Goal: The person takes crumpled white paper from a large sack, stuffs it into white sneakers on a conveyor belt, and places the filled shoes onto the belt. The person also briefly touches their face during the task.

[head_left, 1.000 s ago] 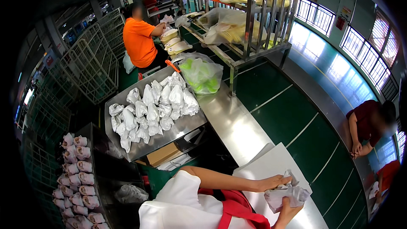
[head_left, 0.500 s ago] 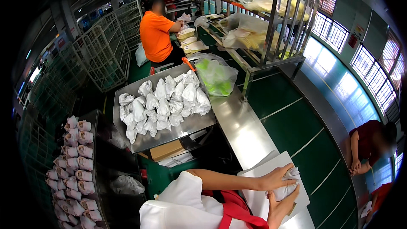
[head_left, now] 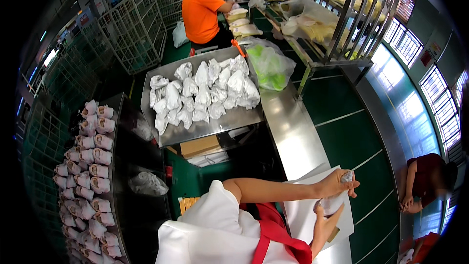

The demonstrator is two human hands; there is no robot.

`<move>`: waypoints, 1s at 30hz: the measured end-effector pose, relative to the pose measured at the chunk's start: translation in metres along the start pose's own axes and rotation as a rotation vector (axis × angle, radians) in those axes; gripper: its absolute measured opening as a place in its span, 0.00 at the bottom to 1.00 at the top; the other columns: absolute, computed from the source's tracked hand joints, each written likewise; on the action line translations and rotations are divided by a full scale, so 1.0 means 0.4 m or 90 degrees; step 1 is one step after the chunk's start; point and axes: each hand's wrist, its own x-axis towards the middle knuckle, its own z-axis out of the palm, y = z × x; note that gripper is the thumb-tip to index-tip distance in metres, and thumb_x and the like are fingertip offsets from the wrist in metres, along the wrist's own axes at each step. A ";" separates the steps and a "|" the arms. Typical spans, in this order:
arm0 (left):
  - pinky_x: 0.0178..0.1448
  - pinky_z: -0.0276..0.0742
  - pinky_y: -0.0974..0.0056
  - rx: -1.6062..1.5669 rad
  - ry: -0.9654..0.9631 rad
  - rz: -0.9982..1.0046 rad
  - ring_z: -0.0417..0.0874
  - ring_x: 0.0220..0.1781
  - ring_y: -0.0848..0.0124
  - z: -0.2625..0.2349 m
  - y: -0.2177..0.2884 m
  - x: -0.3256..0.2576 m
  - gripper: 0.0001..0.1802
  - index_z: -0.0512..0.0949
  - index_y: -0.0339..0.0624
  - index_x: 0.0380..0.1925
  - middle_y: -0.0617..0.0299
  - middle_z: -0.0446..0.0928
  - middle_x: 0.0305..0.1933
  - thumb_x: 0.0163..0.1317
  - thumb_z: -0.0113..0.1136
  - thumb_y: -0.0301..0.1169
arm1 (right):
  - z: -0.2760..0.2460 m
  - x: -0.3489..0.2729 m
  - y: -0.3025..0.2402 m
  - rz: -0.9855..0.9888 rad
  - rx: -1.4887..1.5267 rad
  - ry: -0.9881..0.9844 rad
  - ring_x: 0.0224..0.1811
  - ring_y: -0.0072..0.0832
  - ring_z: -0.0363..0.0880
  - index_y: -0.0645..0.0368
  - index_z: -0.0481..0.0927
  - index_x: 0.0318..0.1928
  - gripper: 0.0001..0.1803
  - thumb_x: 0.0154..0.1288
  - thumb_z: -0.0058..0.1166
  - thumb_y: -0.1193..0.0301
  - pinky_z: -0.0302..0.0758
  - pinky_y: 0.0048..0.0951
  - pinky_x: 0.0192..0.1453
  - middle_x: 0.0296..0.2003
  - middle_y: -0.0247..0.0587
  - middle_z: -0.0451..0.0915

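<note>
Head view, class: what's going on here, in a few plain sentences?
A person holds a white wrapped bundle in both hands, the left hand around its upper end and the right hand at its lower end, above white sheets on a metal bench. Many similar-looking bundles lie in a metal tray nearby. Farther off, a co-worker in orange sits by pale yellow pieces.

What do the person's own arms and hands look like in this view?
The left hand and right hand are bare, with no gloves visible. The left forearm is bare too, below a short, loose white sleeve ending near the elbow. No right sleeve is distinguishable.
</note>
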 end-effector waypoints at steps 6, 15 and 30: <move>0.48 0.75 0.67 0.178 0.033 -0.174 0.81 0.28 0.69 -0.066 0.012 -0.004 0.19 0.70 0.44 0.31 0.59 0.76 0.23 0.62 0.59 0.48 | 0.066 0.006 0.031 -0.104 -0.102 0.062 0.36 0.43 0.79 0.67 0.70 0.50 0.24 0.53 0.59 0.70 0.74 0.34 0.43 0.34 0.55 0.78; 0.74 0.43 0.58 0.510 0.057 -0.034 0.41 0.75 0.52 -0.129 0.024 -0.154 0.47 0.30 0.32 0.68 0.37 0.37 0.72 0.64 0.52 0.35 | 0.123 0.113 -0.010 -0.177 -0.196 -0.072 0.53 0.48 0.72 0.62 0.60 0.62 0.34 0.55 0.58 0.74 0.72 0.34 0.51 0.56 0.53 0.65; 0.61 0.63 0.52 1.110 1.130 0.240 0.68 0.57 0.49 -1.317 0.783 -0.653 0.28 0.63 0.33 0.54 0.41 0.68 0.55 0.58 0.58 0.37 | -0.055 0.076 0.354 -0.009 -0.634 0.220 0.58 0.45 0.71 0.54 0.66 0.62 0.28 0.67 0.47 0.54 0.72 0.44 0.59 0.59 0.51 0.69</move>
